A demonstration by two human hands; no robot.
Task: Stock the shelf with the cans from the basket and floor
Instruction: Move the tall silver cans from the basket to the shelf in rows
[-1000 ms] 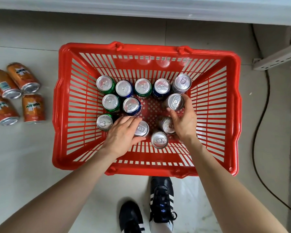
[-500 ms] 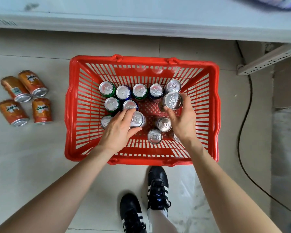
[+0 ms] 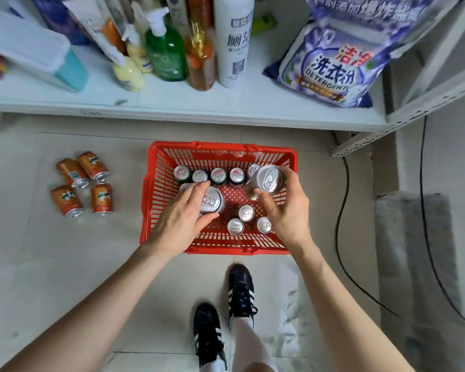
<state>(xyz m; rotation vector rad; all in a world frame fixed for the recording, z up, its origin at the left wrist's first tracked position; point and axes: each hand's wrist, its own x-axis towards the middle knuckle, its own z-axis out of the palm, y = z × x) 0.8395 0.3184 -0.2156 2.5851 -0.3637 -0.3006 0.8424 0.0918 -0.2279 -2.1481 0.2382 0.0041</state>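
A red plastic basket [image 3: 148, 200] stands on the tiled floor below a white shelf [image 3: 199, 108]. Several upright cans remain inside it, a row [image 3: 218, 175] along the far wall and three [image 3: 245, 212] near the front right. My left hand [image 3: 183, 218] grips a silver-topped can [image 3: 211, 200], lifted above the basket's middle. My right hand [image 3: 287, 208] holds another can [image 3: 269, 179] higher up, over the basket's far right corner. Several orange cans [image 3: 81, 181] lie on their sides on the floor to the left.
The shelf carries bottles [image 3: 167, 49], a white spray can [image 3: 232, 41], a detergent bag [image 3: 330, 63] and a white box [image 3: 24, 47]. A black cable [image 3: 341, 210] runs along the floor on the right. My black shoes [image 3: 239, 294] stand just behind the basket.
Both hands have risen out of the basket, each with a can. The view has pulled back and tilted up, so the shelf and its goods now show.
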